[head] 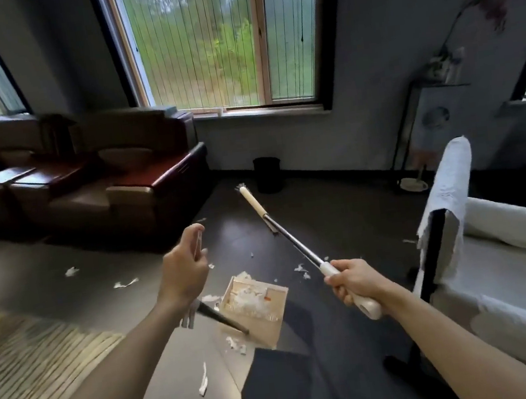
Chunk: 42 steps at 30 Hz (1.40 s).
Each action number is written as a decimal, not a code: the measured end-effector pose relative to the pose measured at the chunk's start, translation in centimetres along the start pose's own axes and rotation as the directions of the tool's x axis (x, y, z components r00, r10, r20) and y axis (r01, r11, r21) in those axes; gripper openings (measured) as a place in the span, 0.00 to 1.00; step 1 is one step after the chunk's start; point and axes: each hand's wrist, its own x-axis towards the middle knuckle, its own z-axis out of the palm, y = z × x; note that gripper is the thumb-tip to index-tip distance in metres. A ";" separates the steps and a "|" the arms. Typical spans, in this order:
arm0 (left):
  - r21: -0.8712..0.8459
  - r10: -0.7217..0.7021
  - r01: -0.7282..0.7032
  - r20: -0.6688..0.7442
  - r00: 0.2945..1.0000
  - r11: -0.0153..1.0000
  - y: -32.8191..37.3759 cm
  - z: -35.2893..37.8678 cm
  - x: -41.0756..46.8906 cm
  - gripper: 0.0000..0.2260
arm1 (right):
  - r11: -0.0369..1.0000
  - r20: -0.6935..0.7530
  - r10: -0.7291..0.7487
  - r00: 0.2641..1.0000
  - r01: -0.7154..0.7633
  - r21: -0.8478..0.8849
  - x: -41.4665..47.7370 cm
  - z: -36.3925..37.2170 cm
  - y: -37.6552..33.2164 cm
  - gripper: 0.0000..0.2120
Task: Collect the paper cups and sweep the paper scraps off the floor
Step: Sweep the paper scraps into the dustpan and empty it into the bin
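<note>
Right hand (352, 279) fingers are clamped around broom handle (296, 244); left hand (184, 267) is half-open, empty | dustpan (254, 308) at lower centre is part-filled | scraps (125, 284) remain scattered centre-left; cups unseen.

A brown leather sofa (88, 173) stands left of the window (221, 43); a black bin (268, 174) sits below it.

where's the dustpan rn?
Head view, low centre: the dustpan sits on the floor between the left hand and the right hand, with scraps already in it.
</note>
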 end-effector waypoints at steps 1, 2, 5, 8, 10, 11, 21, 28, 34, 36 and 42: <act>-0.001 0.008 -0.008 0.006 1.000 1.000 -0.6 1.2 2.6 0.19 | 1.000 0.000 0.002 1.000 -0.002 0.009 2.6 -0.5 -1.3 0.07; 0.003 0.013 -0.013 0.010 1.000 1.000 -1.3 2.2 5.1 0.19 | 1.000 -0.005 0.008 1.000 -0.008 0.018 5.0 -1.0 -2.7 0.08; 0.011 -0.005 0.005 0.017 1.000 1.000 -3.3 4.8 11.7 0.18 | 0.999 -0.008 0.027 1.000 -0.026 0.037 11.9 -1.6 -6.0 0.12; -0.034 -0.042 0.043 0.025 0.999 0.999 -5.4 7.3 18.7 0.18 | 0.996 -0.009 0.047 0.999 -0.046 0.083 19.1 -1.7 -8.9 0.14; -0.077 -0.044 0.046 0.029 0.999 0.996 -7.1 9.3 23.6 0.18 | 0.994 0.001 0.052 0.999 -0.051 0.100 24.1 -1.7 -11.0 0.15; -0.093 -0.041 0.044 0.040 0.998 0.995 -7.9 10.3 26.1 0.18 | 0.994 0.004 0.051 0.999 -0.051 0.094 26.6 -1.6 -11.9 0.14; -0.169 -0.002 0.021 0.113 0.994 0.985 -14.1 19.4 50.0 0.19 | 0.987 -0.023 0.078 0.997 -0.074 0.139 48.4 -1.8 -21.6 0.15; -0.148 0.015 0.001 0.109 0.994 0.989 -18.9 26.7 65.8 0.19 | 0.976 -0.056 0.113 0.992 -0.101 0.191 65.8 -2.9 -27.1 0.19; -0.118 0.013 0.000 0.102 0.995 0.993 -22.1 32.5 78.3 0.19 | 0.984 -0.048 0.112 0.992 -0.105 0.143 79.4 -5.6 -32.4 0.17; -0.104 0.005 0.004 0.084 0.996 0.995 -22.9 33.9 81.6 0.19 | 0.984 -0.052 0.124 0.991 -0.116 0.136 83.1 -6.0 -34.1 0.16; -0.131 0.003 0.009 0.088 0.996 0.991 -25.8 37.6 92.7 0.19 | 0.976 -0.041 0.141 0.989 -0.132 0.174 92.7 -6.0 -38.5 0.15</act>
